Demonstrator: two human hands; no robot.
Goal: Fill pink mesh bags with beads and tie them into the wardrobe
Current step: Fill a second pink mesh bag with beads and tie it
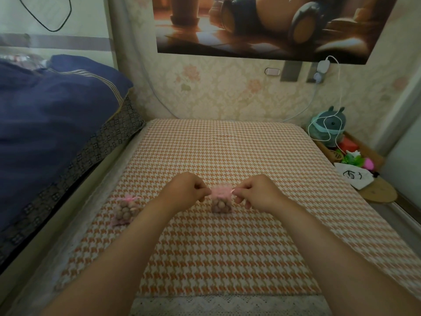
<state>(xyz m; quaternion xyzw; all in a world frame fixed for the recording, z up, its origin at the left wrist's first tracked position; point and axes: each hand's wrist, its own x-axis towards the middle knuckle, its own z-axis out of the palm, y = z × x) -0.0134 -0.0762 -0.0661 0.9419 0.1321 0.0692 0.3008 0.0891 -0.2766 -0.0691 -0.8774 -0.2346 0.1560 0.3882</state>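
A small pink mesh bag (221, 200) with brown beads in its lower half stands on the orange houndstooth tablecloth (227, 247). My left hand (184, 190) pinches the drawstring on the bag's left side. My right hand (258, 193) pinches the drawstring on its right side, and the two strings are held taut and apart at the bag's neck. A second pink mesh bag (124, 210), full of brown beads and closed with a bow, lies on the cloth to the left of my left forearm.
A bed with a dark blue quilt (50, 124) runs along the table's left edge. Right of the table sit a teal plush toy (329, 126), a white cable (339, 87), small toys and a white pouch (354, 176). The wallpapered wall stands behind.
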